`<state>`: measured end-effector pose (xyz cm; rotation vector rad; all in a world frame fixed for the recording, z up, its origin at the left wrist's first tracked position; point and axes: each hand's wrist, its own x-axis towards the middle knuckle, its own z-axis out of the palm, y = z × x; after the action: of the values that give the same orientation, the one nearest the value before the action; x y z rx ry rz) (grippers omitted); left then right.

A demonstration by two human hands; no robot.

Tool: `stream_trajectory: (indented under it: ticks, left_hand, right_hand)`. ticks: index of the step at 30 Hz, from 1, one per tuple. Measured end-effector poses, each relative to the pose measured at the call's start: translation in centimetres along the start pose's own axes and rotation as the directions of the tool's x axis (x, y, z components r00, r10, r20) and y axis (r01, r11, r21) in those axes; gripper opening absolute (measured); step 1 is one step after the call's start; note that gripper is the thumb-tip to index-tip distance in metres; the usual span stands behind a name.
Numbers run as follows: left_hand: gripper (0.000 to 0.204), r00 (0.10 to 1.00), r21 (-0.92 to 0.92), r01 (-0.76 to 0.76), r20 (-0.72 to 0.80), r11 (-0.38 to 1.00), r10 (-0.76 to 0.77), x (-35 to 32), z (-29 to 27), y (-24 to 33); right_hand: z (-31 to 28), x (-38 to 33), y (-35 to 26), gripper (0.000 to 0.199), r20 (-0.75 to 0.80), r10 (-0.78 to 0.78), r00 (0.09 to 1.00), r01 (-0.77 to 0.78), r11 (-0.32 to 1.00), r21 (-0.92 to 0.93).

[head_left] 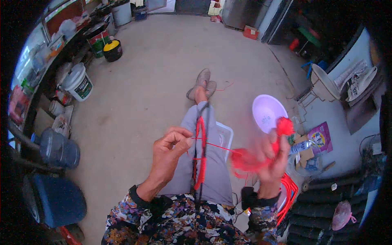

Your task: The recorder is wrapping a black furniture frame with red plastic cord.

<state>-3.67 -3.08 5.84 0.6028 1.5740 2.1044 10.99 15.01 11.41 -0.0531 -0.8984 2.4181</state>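
A long dark strip lies lengthwise over my lap, with red cord running along it and bunched in close turns near its lower end. Beside it, my left hand is closed in a pinch at a thin red strand, fingertips almost at the strip. That strand stretches taut across the strip to my right hand, which is smeared by motion. The right fingers are wrapped round a loose red bundle of cord, and a fluffy red end sticks up above them.
A lilac basin and a white tray stand past my right knee. Red coiled cord hangs by my right forearm, near a spray can. Left are a white bucket, a water jug and a blue bin.
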Motion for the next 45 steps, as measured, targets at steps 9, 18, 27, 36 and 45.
stream_trajectory:
  ticks: [9,18,27,36,45]
  left_hand:
    - [0.02,0.926,-0.111,0.376,0.08,0.92,-0.369,-2.0,-0.7,-5.4]
    - [0.033,0.782,-0.387,0.613,0.419,0.688,-0.461,-2.7,0.1,-7.2]
    - [0.028,0.804,-0.335,0.594,0.275,0.731,-0.527,-2.7,1.3,-7.5]
    - [0.031,0.701,-0.576,0.714,0.591,0.398,-0.399,-2.5,1.4,-8.5]
    - [0.029,0.689,-0.611,0.712,0.514,0.346,-0.511,-2.5,2.3,-9.2]
  right_hand:
    - [-8.0,-7.0,-5.9,0.015,-0.234,-0.23,0.945,0.085,0.86,-0.503]
    - [-12.2,-7.5,-0.4,0.027,-0.247,-0.188,0.95,-0.259,-0.038,-0.965]
    - [-2.5,-3.6,7.2,0.022,-0.392,0.253,0.885,-0.466,0.468,-0.751]
    - [-3.6,-4.0,5.3,0.016,-0.352,0.464,0.813,-0.531,0.838,-0.124]
    - [-1.3,-4.5,4.4,0.02,-0.408,0.476,0.779,-0.572,0.806,-0.152]
